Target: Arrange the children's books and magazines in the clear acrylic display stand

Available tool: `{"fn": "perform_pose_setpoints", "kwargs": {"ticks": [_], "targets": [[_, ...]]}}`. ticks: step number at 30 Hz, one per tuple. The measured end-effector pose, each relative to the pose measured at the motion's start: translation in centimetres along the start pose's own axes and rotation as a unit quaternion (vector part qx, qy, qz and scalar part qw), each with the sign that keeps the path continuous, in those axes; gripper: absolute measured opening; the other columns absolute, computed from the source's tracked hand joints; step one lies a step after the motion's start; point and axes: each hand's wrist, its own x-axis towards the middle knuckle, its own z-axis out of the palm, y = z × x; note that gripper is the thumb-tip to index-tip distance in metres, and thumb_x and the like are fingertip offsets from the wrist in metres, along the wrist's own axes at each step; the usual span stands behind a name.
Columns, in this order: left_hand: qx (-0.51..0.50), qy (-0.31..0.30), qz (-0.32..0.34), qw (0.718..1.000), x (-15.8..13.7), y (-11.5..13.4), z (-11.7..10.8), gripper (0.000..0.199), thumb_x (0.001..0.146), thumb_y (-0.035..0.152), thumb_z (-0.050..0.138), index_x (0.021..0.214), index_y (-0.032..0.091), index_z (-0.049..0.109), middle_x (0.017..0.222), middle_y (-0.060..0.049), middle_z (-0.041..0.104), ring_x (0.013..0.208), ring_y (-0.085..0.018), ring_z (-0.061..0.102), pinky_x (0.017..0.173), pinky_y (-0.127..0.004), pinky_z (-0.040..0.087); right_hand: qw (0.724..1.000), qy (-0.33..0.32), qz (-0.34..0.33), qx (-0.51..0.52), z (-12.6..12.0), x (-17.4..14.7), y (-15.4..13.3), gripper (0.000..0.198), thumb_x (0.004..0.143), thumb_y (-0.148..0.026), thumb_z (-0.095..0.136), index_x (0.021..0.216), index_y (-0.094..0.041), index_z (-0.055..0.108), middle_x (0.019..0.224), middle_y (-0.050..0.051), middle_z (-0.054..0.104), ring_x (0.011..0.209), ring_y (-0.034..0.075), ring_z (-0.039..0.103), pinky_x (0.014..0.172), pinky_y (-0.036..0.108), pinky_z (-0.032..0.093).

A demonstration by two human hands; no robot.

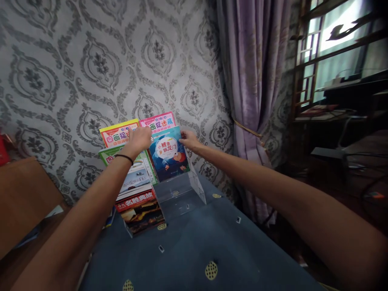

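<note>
A blue picture book point(169, 163) with an orange fish on its cover stands in the right column of a clear tiered book rack point(197, 186). My right hand point(189, 139) pinches its right edge near the top. At the upper left edge is my left hand point(141, 139), its fingers curled and partly hidden from view. Behind the blue book, a pink-bordered book point(163, 120) fills the back tier. The left column holds an orange book with a yellow border point(113, 136), a green-edged book point(106, 152), a pale blue book point(136, 180) and a red-titled dark book point(141, 210) in front.
The rack stands on a dark blue patterned tablecloth point(212, 238) against a patterned wall point(100, 64). A tied purple curtain point(254, 81) hangs to the right. A brown box point(27, 198) is at the left, and a wooden shelf unit point(303, 81) is at the far right.
</note>
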Motion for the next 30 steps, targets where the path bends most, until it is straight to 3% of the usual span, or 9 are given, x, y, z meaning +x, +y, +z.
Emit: {"fn": "perform_pose_setpoints", "kwargs": {"ticks": [4,17,22,27,30], "targets": [[-0.025,-0.029,-0.011,0.999,0.8,-0.4,-0.3,0.038,0.084,0.012,0.048,0.118,0.016,0.064,0.123,-0.019,0.069,0.114,-0.034,0.064,0.091,-0.045,0.051,0.999,-0.002,0.023,0.038,0.0,-0.3,0.1,0.022,0.062,-0.014,0.058,0.082,-0.02,0.058,0.077,-0.001,0.064,0.075,0.018,0.061,0.069,0.03,0.054],[-0.027,-0.044,-0.022,0.998,1.7,-0.4,0.2,0.044,0.086,0.015,0.047,0.128,0.016,0.061,0.127,-0.022,0.066,0.116,-0.037,0.064,0.091,-0.048,0.053,0.993,-0.02,0.034,0.115,-0.5,-0.8,0.2,0.023,0.064,-0.019,0.062,0.086,-0.02,0.058,0.078,0.0,0.061,0.068,0.016,0.057,0.056,0.026,0.048],[-0.031,-0.066,-0.01,0.997,2.2,-0.8,0.3,0.046,0.083,0.02,0.052,0.128,0.017,0.062,0.128,-0.02,0.067,0.118,-0.036,0.063,0.093,-0.046,0.052,0.998,-0.049,0.01,-0.024,-1.1,-1.1,1.0,0.016,0.068,-0.025,0.059,0.082,-0.018,0.061,0.072,0.0,0.061,0.066,0.016,0.054,0.057,0.027,0.045],[-0.049,-0.054,-0.01,0.997,2.5,-1.1,0.5,0.043,0.078,0.017,0.052,0.117,0.017,0.07,0.122,-0.018,0.07,0.112,-0.033,0.066,0.088,-0.042,0.053,0.99,-0.092,-0.017,-0.101,-2.3,-1.4,1.2,0.015,0.054,-0.018,0.072,0.065,-0.019,0.061,0.069,-0.001,0.058,0.074,0.019,0.054,0.068,0.029,0.044],[-0.075,-0.038,-0.027,0.996,2.5,-1.6,0.6,0.034,0.077,0.018,0.052,0.103,0.019,0.074,0.107,-0.015,0.075,0.1,-0.03,0.068,0.081,-0.039,0.053,0.975,-0.121,-0.054,-0.176,-2.6,-1.9,1.3,0.033,0.053,-0.017,0.078,0.085,-0.02,0.069,0.084,0.002,0.061,0.084,0.023,0.057,0.076,0.031,0.047]]}}
